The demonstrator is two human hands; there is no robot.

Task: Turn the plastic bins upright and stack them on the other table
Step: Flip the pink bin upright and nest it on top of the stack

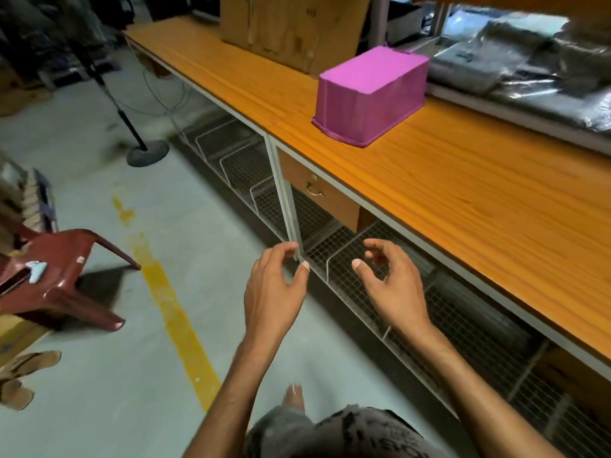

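Left grip point(276, 285), right grip point(388, 279) raised, fingers loosely curled, empty.

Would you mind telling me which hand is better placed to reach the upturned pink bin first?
Probably the right. The right hand is nearer the edge of the wooden table, on the side where the pink bin sits upside down; the left hand is farther toward the floor. Both are empty.

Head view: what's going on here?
A person stands beside a wooden table. The left hand and right hand are raised short of its edge, empty, fingers loosely curled. A pink bin sits upside down on the table, near a cardboard box, not yet turned upright.
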